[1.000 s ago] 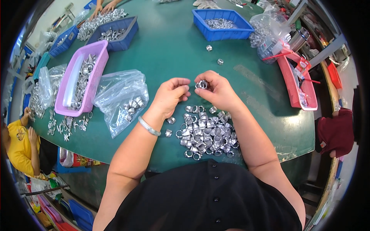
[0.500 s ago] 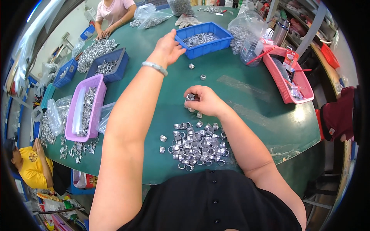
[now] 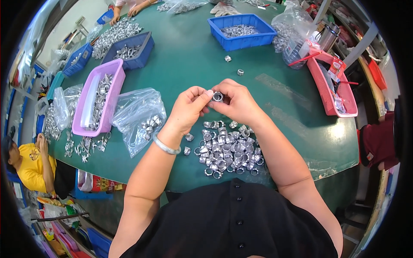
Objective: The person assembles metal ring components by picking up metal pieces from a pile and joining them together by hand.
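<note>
Over the near middle of the green table, both my hands meet around a silver metal ring [image 3: 217, 97]. My right hand [image 3: 237, 101] pinches it between thumb and fingers. Thumb and fingertips of my left hand [image 3: 189, 105] are closed at its left side, touching it; whether they hold a further piece is hidden. Just below my hands lies a heap of similar silver rings [image 3: 228, 150], with a few strays at its left edge. Beyond my hands, two single rings, a nearer one [image 3: 240, 72] and a farther one [image 3: 227, 58], rest apart on the table.
A blue bin [image 3: 251, 43] of small metal pieces stands at the far side. Left are a clear plastic bag [image 3: 137, 107] with several rings, a purple basket [image 3: 116, 77] and a dark blue bin [image 3: 144, 55]. A pink basket [image 3: 347, 105] sits right. Two other people are by the table.
My left hand has come back from beside the far blue bin to meet my right hand at the ring. The whole view has shifted, and the plastic bag with rings is now uncovered.
</note>
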Available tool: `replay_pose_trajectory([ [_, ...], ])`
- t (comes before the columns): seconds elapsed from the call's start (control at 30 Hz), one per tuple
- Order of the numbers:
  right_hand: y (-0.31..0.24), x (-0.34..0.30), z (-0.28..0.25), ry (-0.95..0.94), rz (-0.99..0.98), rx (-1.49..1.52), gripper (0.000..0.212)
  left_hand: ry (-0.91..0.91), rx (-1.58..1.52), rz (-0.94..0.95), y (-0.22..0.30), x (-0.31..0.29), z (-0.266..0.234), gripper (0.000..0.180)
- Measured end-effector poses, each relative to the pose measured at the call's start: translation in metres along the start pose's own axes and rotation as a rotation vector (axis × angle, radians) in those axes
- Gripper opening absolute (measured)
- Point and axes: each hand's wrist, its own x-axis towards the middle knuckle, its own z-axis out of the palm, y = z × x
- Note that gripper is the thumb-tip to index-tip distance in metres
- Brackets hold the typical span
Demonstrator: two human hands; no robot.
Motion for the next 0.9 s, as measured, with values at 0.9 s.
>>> replay_pose_trajectory([
  [0.9,0.001,-0.007,0.012,-0.042,-0.189,-0.378,0.025,0.248,0.374,0.342,-0.021,-0.018,0.013,0.022],
])
